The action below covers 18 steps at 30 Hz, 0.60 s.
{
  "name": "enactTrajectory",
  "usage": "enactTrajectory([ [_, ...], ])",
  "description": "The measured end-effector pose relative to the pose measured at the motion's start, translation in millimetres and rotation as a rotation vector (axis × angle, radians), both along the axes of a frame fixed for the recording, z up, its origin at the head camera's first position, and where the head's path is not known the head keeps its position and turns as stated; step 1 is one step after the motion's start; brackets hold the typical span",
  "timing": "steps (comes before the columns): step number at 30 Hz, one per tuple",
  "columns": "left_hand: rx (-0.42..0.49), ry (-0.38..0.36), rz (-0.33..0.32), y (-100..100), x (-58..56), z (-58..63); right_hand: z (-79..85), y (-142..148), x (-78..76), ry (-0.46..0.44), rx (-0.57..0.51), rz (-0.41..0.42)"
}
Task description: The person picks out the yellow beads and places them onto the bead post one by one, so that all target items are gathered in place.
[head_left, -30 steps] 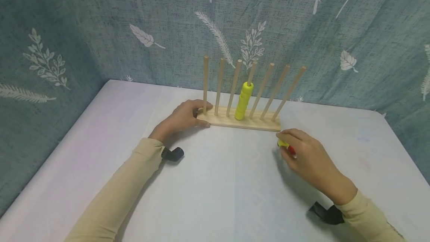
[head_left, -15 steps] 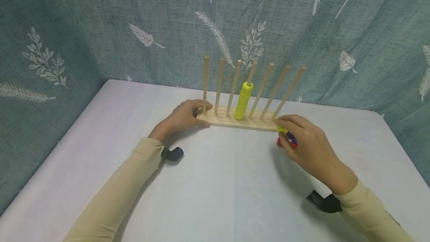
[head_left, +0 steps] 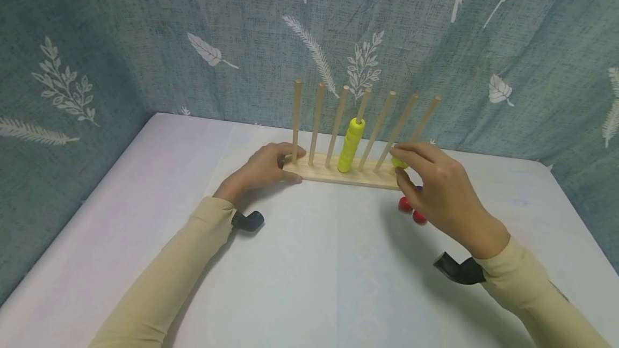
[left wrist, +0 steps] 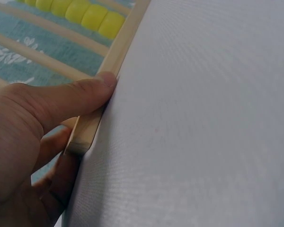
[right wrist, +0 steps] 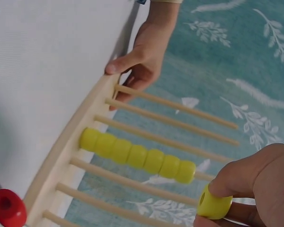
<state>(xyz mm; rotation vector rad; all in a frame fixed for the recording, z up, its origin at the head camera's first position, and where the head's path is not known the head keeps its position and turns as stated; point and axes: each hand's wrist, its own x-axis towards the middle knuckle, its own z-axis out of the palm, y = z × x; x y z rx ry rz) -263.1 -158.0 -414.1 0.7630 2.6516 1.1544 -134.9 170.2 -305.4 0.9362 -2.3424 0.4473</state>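
Note:
A wooden peg rack with several upright dowels stands near the back of the table. Its middle dowel carries a stack of yellow beads. My left hand grips the rack's left end, thumb on the front edge and fingers behind, as the left wrist view also shows. Between thumb and fingers my right hand pinches one yellow bead, its hole visible in the right wrist view. That hand is in front of the rack's right end and hides the lower part of the rightmost dowel.
On the table under the right hand lie red beads and a blue bead, partly hidden. A leaf-patterned green cloth hangs behind and to the sides of the white table.
My right hand has moved up and away from the table front with the yellow bead, uncovering the red beads. The left hand and the rack have stayed in place.

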Motion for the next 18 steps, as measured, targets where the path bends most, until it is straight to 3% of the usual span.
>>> enactTrajectory([
  [18, -0.004, -0.001, 0.006, 0, 0.1, -0.1, 23.9, -19, -15.5, 0.098, 0.019, 0.060],
])
